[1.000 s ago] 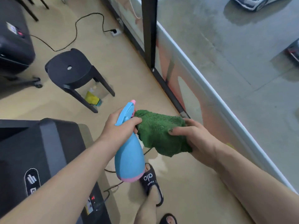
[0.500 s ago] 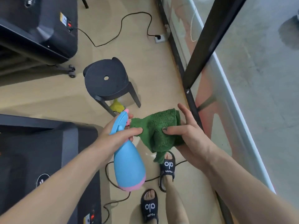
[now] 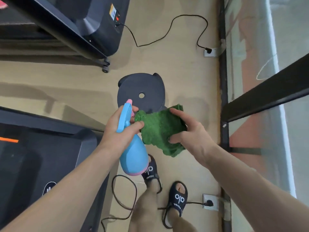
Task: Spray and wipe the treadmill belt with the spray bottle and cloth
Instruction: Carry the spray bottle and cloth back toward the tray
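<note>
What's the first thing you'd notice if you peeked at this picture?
Right in the middle, the left hand grips a bright blue spray bottle while the right hand holds a fluffy green cloth against its nozzle. Just beyond them stands a round black stool, and a dark treadmill sits at the lower left.

The left hand [image 3: 120,129] grips a blue spray bottle [image 3: 133,153], nozzle against the green cloth [image 3: 158,129] held in the right hand [image 3: 189,136]; a black stool [image 3: 142,91] stands below; a treadmill [image 3: 33,156] lies left.
</note>
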`<action>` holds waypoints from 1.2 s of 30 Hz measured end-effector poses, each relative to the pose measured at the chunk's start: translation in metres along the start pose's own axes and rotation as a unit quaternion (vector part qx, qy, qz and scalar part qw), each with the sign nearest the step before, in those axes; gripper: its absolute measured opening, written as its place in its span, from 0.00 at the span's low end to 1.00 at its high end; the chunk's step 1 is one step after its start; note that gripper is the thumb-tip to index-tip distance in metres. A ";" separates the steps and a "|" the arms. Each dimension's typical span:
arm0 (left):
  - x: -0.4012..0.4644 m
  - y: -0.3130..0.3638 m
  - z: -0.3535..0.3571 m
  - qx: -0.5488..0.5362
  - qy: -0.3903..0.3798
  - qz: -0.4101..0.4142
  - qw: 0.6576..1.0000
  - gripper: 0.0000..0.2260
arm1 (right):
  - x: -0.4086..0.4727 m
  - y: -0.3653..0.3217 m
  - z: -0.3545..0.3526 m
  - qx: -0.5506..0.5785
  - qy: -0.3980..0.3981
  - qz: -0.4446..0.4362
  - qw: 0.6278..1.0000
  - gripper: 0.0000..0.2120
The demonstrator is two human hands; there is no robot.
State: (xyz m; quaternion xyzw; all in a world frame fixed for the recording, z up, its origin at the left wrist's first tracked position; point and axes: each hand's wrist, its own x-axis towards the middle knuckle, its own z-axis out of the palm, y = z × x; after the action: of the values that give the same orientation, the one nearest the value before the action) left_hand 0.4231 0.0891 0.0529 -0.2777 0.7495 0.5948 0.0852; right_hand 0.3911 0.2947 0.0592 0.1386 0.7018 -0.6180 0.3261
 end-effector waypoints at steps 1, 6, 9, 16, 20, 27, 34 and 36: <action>0.014 -0.001 -0.005 0.000 0.010 -0.006 1.000 0.16 | 0.015 -0.008 0.005 -0.004 -0.006 -0.002 1.000 0.41; 0.099 -0.014 -0.026 0.021 0.014 -0.016 1.000 0.14 | 0.099 -0.031 0.033 -0.097 -0.007 -0.039 0.995 0.42; 0.149 -0.022 -0.037 0.064 0.016 0.014 0.998 0.12 | 0.154 -0.036 0.050 -0.168 -0.005 -0.055 0.984 0.43; 0.240 -0.044 -0.037 0.044 0.093 0.050 0.993 0.13 | 0.301 -0.019 0.065 -0.378 -0.033 -0.066 0.923 0.42; 0.264 -0.050 -0.022 0.027 0.108 0.074 0.991 0.19 | 0.348 0.005 0.062 -0.493 -0.002 0.018 0.870 0.42; 0.273 -0.060 -0.010 0.070 0.055 0.061 0.994 0.26 | 0.335 0.027 0.073 -0.525 -0.012 0.001 0.851 0.37; 0.268 -0.070 -0.035 0.119 0.021 0.071 0.990 0.20 | 0.336 0.012 0.066 -0.549 -0.044 0.035 0.834 0.37; 0.265 -0.073 -0.038 0.124 0.013 0.069 0.990 0.20 | 0.334 0.008 0.064 -0.547 -0.047 0.048 0.835 0.38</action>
State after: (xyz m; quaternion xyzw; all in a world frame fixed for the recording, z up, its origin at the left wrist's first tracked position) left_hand 0.2479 -0.0405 -0.1195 -0.2203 0.8360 0.4978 0.0686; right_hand 0.1639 0.1658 -0.1586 -0.0582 0.9015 -0.1230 0.4107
